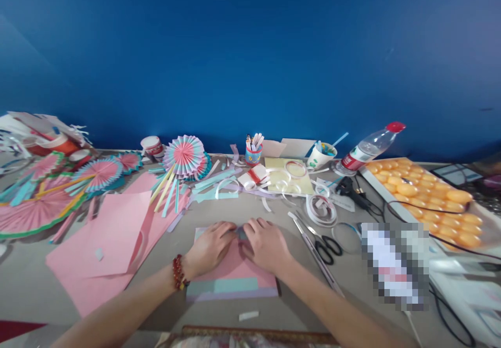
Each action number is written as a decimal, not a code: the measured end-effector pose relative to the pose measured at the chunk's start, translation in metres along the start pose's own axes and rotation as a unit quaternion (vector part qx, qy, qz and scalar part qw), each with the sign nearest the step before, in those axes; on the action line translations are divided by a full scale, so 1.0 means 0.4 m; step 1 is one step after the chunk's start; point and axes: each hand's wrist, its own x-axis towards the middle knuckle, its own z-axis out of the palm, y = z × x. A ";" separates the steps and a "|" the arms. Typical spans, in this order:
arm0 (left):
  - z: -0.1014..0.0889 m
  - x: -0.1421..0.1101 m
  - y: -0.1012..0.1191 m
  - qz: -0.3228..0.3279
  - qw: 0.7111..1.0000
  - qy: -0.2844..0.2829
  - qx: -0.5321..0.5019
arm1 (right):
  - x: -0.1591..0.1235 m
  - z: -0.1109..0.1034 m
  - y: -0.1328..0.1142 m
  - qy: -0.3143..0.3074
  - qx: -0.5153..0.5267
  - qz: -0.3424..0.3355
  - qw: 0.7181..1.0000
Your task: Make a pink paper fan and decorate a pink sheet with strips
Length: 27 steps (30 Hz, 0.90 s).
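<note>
A pink sheet of paper (235,272) lies on the table in front of me, with a teal strip (235,285) and a lavender strip (230,296) along its near edge. At the sheet's far edge, my left hand (211,248) presses down with its fingers bent together; a beaded bracelet circles that wrist. Close beside it, my right hand (268,243) has its fingers curled onto the same edge. A small grey-blue piece (242,233) shows between the two hands; I cannot tell what it is. The fingertips are partly hidden.
Right of the hands lie scissors (327,248), a utility knife (315,256) and tape rolls (321,210). Folded paper fans (183,152) and pink sheets (117,233) cover the left. Behind stand a pen cup (253,155), a paper cup (321,156) and a tilted bottle (366,150).
</note>
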 end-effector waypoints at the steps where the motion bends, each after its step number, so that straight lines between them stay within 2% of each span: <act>1: 0.000 0.000 0.000 -0.001 1.000 0.000 0.000 | 0.002 0.000 -0.003 -0.002 0.000 0.008 1.000; 10: -0.001 -0.001 -0.005 0.004 1.000 -0.012 0.013 | 0.007 0.015 0.005 -0.002 0.010 0.020 1.000; 17: -0.003 -0.003 -0.010 0.007 1.000 0.000 -0.023 | 0.006 0.010 -0.008 -0.017 0.025 0.053 0.998; 27: 0.009 -0.003 -0.017 0.033 0.999 -0.010 0.036 | 0.003 0.012 0.021 -0.039 0.050 0.045 0.997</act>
